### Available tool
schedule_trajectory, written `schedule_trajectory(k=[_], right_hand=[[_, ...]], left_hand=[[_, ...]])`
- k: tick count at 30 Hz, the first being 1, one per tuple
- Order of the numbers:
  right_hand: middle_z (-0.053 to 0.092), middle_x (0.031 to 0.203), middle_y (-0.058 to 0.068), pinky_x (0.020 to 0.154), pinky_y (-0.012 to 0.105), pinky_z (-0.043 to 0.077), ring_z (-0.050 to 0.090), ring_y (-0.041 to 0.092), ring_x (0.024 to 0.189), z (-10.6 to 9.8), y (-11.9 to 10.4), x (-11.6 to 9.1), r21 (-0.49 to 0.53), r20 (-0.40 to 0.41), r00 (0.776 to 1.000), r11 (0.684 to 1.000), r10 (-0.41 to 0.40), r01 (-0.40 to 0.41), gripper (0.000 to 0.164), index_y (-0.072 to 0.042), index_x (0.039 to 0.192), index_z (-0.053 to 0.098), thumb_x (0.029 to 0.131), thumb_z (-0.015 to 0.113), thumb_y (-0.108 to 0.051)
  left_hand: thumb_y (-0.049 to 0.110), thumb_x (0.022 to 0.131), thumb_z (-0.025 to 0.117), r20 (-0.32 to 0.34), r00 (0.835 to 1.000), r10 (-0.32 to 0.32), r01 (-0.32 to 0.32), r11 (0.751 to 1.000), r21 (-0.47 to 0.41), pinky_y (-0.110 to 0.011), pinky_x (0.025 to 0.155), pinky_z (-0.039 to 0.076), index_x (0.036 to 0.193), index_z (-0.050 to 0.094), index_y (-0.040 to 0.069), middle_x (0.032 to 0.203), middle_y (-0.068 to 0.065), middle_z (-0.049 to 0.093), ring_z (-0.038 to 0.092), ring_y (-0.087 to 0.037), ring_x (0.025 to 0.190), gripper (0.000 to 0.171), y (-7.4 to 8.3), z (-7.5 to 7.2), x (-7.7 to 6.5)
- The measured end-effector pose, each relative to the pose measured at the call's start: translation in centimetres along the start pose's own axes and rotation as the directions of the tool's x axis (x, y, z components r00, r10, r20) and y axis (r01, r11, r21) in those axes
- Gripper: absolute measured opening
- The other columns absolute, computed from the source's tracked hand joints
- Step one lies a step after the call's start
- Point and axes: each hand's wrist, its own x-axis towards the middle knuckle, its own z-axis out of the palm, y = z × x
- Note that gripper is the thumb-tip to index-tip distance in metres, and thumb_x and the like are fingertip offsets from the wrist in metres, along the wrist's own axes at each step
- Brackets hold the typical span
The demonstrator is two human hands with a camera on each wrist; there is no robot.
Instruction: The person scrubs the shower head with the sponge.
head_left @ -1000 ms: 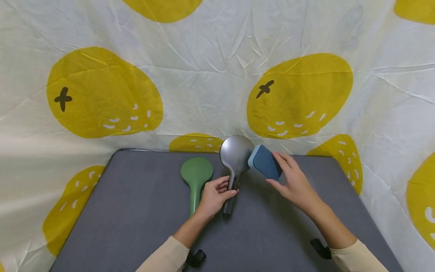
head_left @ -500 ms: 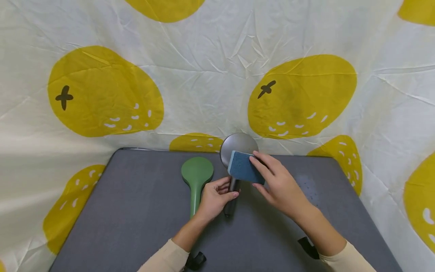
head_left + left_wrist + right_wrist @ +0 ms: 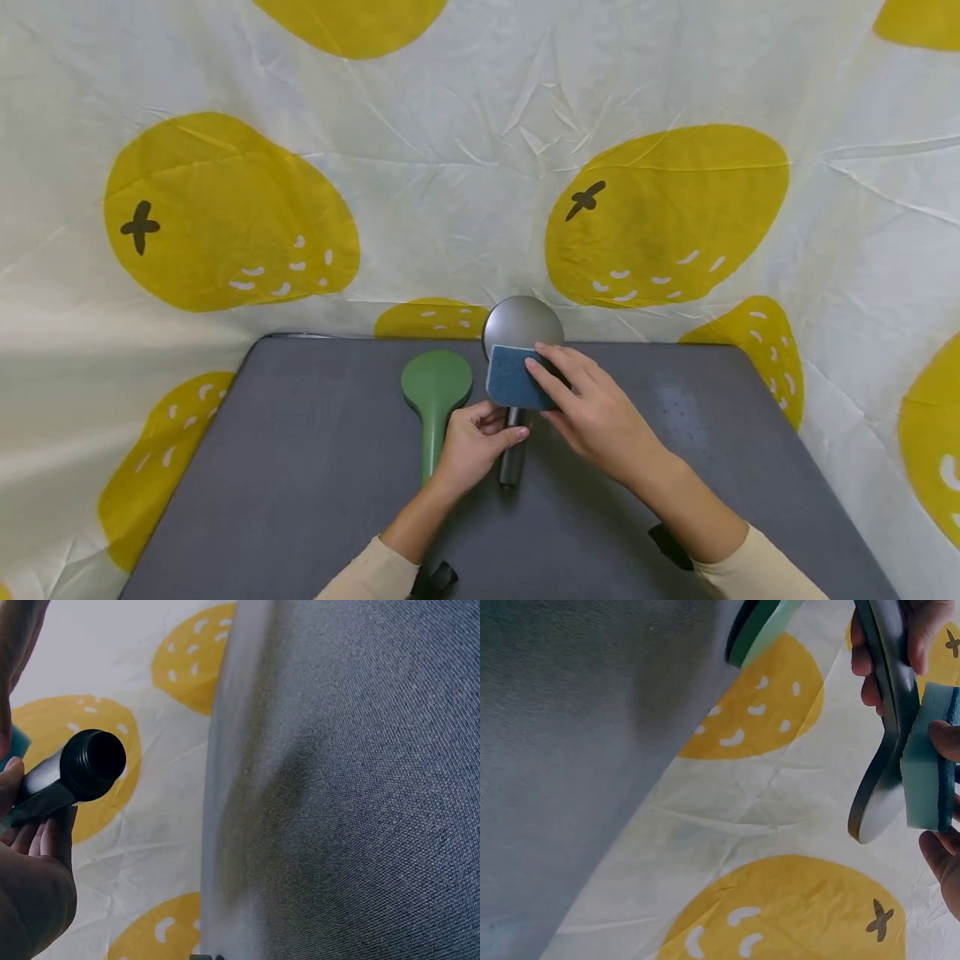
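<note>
My left hand (image 3: 474,442) grips the handle of a grey shower head (image 3: 522,321), its round head tilted up at the far side of the table. The hollow threaded end of the shower head (image 3: 94,765) points at the left wrist camera. With thumb and fingers, my right hand (image 3: 600,417) pinches a blue sponge (image 3: 517,379), which covers the neck and the lower part of the head. Seen from the right wrist, the lighter side of the sponge (image 3: 926,765) lies against the shower head. A green shower head (image 3: 437,383) lies just left, its lower handle behind my left hand.
The dark grey table (image 3: 315,467) reaches back to a hanging white cloth (image 3: 450,200) with yellow fruit prints. A pale, damp-looking patch (image 3: 678,412) marks the tabletop at the right. Black straps show near both wrists.
My right hand has brought the sponge leftward from the head's right edge, across onto its lower part and neck. The left hand keeps its grip with little movement.
</note>
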Motion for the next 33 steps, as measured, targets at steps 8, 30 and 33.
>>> schedule_trajectory(k=[8,30,33], right_hand=[[0.051,0.151,0.022,0.107,0.053,0.051,0.054,0.040,0.130,-0.4,0.5,2.1,0.001,-0.010,1.000,1.000,0.017,-0.017,0.069,-0.001,0.143,0.059,0.082,0.088,-0.015],[0.051,0.148,0.022,0.112,0.058,0.045,0.050,0.042,0.134,-2.9,5.8,7.8,0.100,0.125,0.977,0.977,0.174,-0.187,0.059,-0.003,0.140,0.060,0.088,0.084,-0.015],[0.052,0.148,0.022,0.112,0.057,0.046,0.050,0.041,0.134,-3.0,5.3,7.7,0.073,0.101,0.987,0.989,0.121,-0.129,0.060,-0.004,0.139,0.061,0.086,0.085,-0.015]], left_hand=[[-0.005,0.090,0.076,0.048,0.998,0.050,-0.049,0.998,-0.036,-0.033,0.089,0.062,0.140,0.057,-0.009,0.130,-0.034,0.063,0.070,-0.045,0.109,0.054,-0.5,0.0,-0.2],[-0.006,0.086,0.078,0.031,0.999,0.017,-0.018,0.999,0.029,-0.031,0.087,0.062,0.138,0.060,-0.007,0.124,-0.030,0.068,0.073,-0.041,0.104,0.054,-0.2,-0.2,-0.4],[-0.005,0.086,0.079,0.025,0.999,0.022,-0.023,0.999,0.049,-0.031,0.086,0.062,0.137,0.061,-0.006,0.124,-0.029,0.069,0.074,-0.039,0.103,0.054,-0.1,-0.3,-0.4]])
